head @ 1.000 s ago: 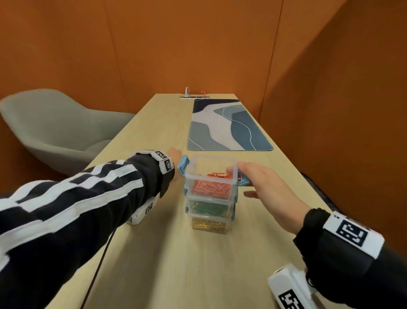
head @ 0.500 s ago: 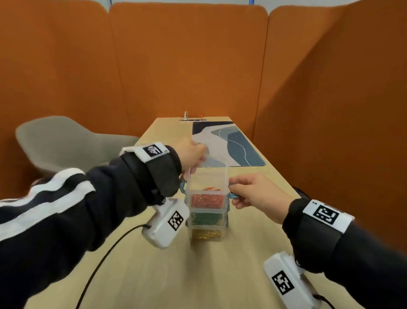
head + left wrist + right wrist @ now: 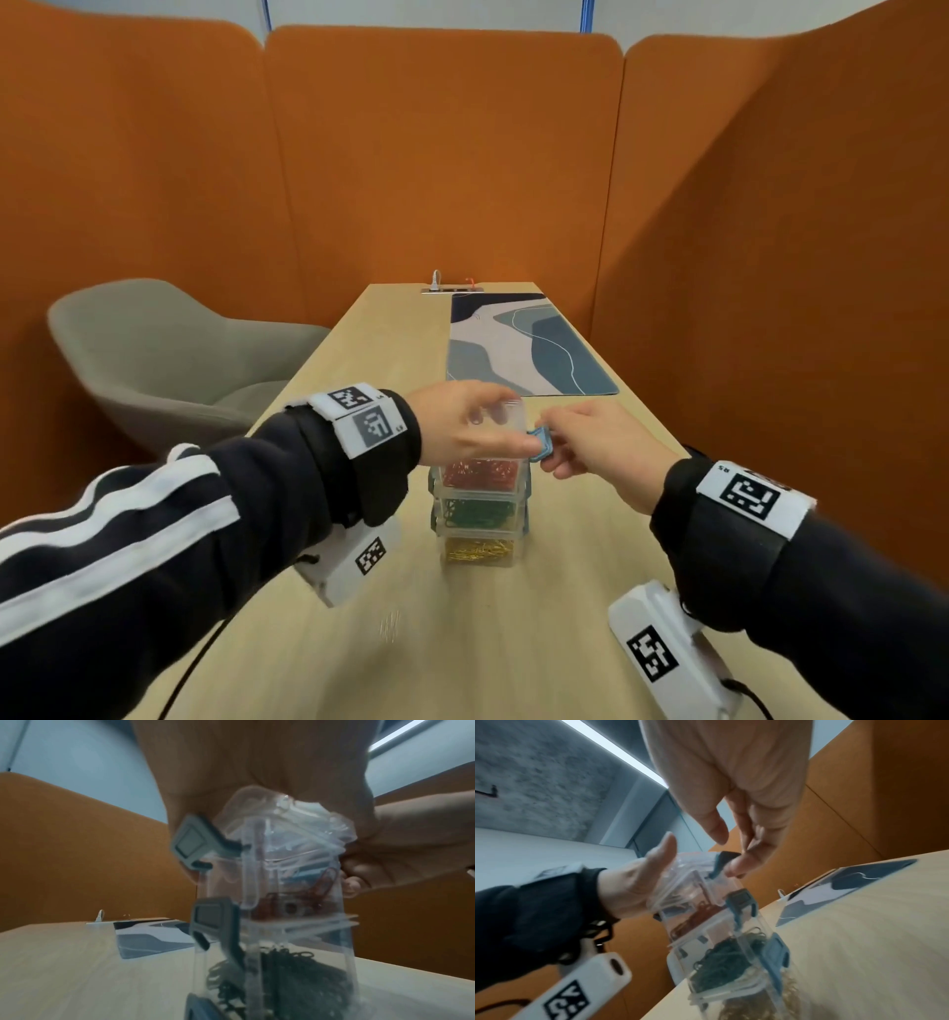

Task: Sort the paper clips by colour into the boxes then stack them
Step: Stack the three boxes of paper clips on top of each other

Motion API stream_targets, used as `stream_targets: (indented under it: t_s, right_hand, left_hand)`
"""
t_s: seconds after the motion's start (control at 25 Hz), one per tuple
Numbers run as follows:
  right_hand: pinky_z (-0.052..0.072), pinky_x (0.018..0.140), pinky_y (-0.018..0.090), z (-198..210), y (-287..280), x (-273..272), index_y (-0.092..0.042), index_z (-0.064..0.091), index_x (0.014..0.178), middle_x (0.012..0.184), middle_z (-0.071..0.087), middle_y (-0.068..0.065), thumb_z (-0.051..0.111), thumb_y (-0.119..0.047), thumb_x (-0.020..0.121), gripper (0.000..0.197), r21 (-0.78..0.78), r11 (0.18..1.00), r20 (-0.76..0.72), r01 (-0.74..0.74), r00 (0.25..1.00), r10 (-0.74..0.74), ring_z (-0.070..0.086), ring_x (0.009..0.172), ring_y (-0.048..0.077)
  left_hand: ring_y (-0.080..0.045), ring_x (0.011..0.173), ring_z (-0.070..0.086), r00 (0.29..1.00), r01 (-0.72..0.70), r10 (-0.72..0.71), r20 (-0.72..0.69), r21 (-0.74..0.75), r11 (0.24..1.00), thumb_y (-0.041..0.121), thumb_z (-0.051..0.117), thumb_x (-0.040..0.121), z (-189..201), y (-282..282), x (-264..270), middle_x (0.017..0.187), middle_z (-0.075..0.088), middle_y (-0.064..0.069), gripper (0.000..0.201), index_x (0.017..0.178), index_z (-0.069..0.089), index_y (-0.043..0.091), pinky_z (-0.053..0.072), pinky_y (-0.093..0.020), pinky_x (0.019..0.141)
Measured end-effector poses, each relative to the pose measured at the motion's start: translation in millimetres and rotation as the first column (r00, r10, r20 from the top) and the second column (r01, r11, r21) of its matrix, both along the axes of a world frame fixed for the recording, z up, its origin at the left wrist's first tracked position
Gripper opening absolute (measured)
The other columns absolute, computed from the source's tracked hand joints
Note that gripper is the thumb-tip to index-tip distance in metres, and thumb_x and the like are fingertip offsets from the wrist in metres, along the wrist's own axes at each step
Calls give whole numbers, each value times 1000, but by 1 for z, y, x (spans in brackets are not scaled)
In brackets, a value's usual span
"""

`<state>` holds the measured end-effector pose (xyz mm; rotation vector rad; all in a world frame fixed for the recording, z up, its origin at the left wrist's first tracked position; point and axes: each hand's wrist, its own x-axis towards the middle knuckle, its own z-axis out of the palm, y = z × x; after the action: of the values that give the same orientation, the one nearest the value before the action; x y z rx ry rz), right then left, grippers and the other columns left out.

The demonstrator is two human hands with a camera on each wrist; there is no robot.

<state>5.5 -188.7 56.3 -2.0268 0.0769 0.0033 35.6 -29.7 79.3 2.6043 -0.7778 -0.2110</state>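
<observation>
**On the desk's near middle: lid now going onto the top box**

Left of the stack, the left hand has come up off the desk since a second ago, when it lay low beside the open top box. It now sits over that box, fingers curled round the clear lid and pressing it down on the rim. The lid was not on the box in the earlier view; it is now.

At centre, the stack stands upright on the desk, short of the mat's near edge: gold clips at the bottom, green in the middle, red in the top box. All three colours look sorted and the boxes stacked, so only closing the top one seems left.

To the right, the right hand has moved from resting flat against the box side to pinching the blue latch between thumb and fingertips, the remaining fingers loosely bent. The latch on the left side is still flipped out, unfastened. Snapping both down likely finishes the task; the tall, narrow stack could tip if pushed sideways.
</observation>
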Motion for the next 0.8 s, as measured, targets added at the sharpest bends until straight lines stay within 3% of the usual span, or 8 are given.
stream_targets:
  t_s: [0.12,0.28,0.4,0.48,0.6,0.68,0.72,0.8]
  right_hand:
    - [56,79,38,3,10,-4,-2,73,86,82,71,13,62,-35,86,34,-52,998,105,32,994,-27,66,80,24]
    - [56,79,41,9,19,-4,-5,74,85,85,71,12,69,-29,81,25,-135,985,132,105,987,-87,65,84,24]
    - [57,80,43,11,16,-7,-6,74,90,88,71,14,63,-30,85,27,-181,978,125,103,989,-81,64,85,26]
    - [57,77,42,11,14,-10,-5,72,96,94,71,14,57,-36,89,35,-186,979,106,83,992,-64,64,88,28]
    - [55,72,34,11,14,-13,-8,71,100,95,70,8,54,-42,90,40,-241,970,79,25,997,-7,63,84,20]
    - [50,64,28,12,19,-13,-4,71,100,87,67,6,54,-39,90,39,-299,954,78,-14,996,39,56,71,14]
    - [48,61,28,12,21,-13,-2,71,101,83,66,7,53,-37,91,40,-333,943,87,-23,995,54,54,67,14]
    - [50,65,33,10,26,-10,-1,71,100,86,68,11,50,-36,93,42,-399,917,120,-16,990,69,58,71,20]
  left_hand:
    - [-16,86,51,995,-5,2,96,32,999,77,47,61,-9,-5,3,99,58,6,72,110,57,27,40,-27,74]
    - [-19,95,55,993,-59,51,109,67,996,81,28,45,-11,-11,0,109,63,2,95,112,57,22,46,-33,84]
    - [-25,119,49,993,-71,65,98,51,996,79,37,66,-6,-8,-10,132,54,-8,89,129,49,17,41,-39,100]
    - [-24,128,43,972,-223,227,58,-71,972,65,40,85,-2,0,-11,144,43,-8,77,141,37,13,37,-35,105]
    - [-25,94,63,853,-520,520,-35,22,854,54,45,90,6,23,-6,109,65,-13,60,121,56,3,51,-32,84]
    - [-22,69,66,811,-557,551,-195,29,830,45,51,91,15,27,-8,81,69,-10,46,96,63,1,54,-31,73]
    - [-22,68,67,820,-547,543,-182,31,837,38,53,92,19,24,-9,76,69,-10,39,89,63,1,54,-29,72]
    - [-25,91,67,849,-527,527,39,138,839,23,51,95,27,14,-11,79,64,-11,26,78,59,3,50,-28,74]
